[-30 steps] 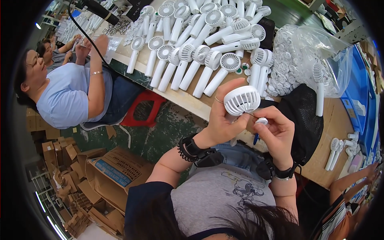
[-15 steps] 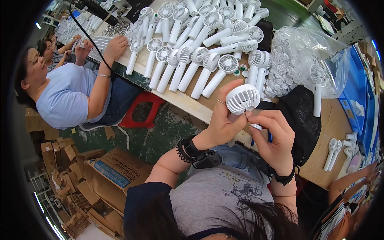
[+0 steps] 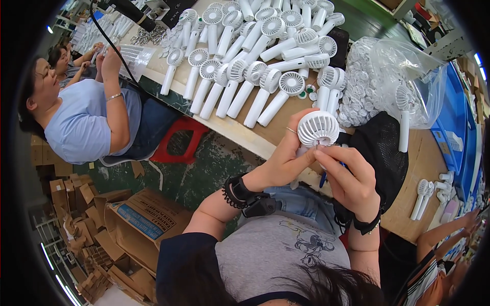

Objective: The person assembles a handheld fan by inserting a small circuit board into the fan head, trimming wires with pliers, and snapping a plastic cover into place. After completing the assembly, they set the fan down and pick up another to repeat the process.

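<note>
Evidently, we had our left hand [image 3: 286, 166] clamped around a white fan [image 3: 317, 127], its caged head raised before us near the table [image 3: 416, 171] edge. Our right hand [image 3: 356, 178] had its fingertips together at the head's lower rim; whatever they pinched, we couldn't tell. More fans [image 3: 236, 71] lay beyond.

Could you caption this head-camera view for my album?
Left hand holding a white fan head, right hand pinching at its near edge, with white handheld fans crowded beyond.
</note>
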{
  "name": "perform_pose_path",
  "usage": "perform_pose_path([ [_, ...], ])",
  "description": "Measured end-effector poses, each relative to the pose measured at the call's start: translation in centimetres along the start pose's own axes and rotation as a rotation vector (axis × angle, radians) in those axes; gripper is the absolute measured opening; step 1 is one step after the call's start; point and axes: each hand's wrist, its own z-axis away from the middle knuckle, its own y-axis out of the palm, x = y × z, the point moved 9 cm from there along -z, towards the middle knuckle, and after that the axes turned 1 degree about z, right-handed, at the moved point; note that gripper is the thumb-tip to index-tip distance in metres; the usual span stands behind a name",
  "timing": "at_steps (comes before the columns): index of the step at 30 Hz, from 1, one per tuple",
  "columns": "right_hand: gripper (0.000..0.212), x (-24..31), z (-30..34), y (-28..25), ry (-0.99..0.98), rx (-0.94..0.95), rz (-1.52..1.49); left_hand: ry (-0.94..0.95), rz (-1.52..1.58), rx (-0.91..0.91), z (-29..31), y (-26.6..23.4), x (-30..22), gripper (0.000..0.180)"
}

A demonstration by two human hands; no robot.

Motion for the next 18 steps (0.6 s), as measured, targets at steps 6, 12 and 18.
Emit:
perform_pose_path([
  [6, 0.042, 0.0, 0.1, -0.1, -0.035, -0.06, 0.078, -0.016, -0.017, 0.009, 0.0, 0.3, -0.2, 0.064],
  [12, 0.041, 0.2, 0.2, 0.1, -0.065, -0.064, 0.124, -0.037, 0.042, 0.03, 0.3, 0.3, 0.0, 0.067],
  [18, 0.04, 1.0, 0.8, 0.1, -0.087, -0.093, 0.097, 0.035, 0.054, 0.076, 0.7, 0.8, -1.0, 0.068],
])
